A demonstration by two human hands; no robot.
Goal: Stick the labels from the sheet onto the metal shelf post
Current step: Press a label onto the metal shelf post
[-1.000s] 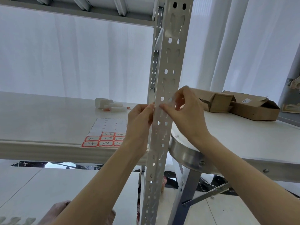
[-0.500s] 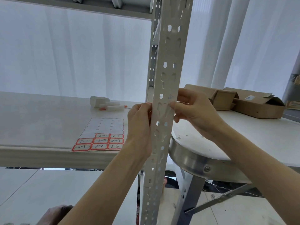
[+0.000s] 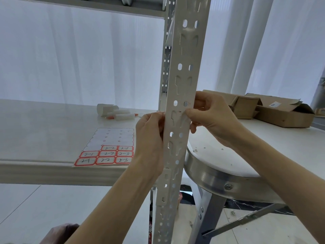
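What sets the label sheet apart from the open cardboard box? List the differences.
The label sheet lies flat on the shelf board, left of the metal post; the cardboard box stands on the round table, right of it. The sheet is white with red-bordered handwritten labels; the box is plain brown. The sheet's upper rows are bare; the box's end is open. Neither is being touched.

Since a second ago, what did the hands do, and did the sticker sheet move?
The right hand drew its thumb rightward across the face of the post, and its fingers tucked behind the right edge. Nothing was picked up or let go. The left hand stays on the post's left edge, and the label sheet lies unmoved on the shelf.
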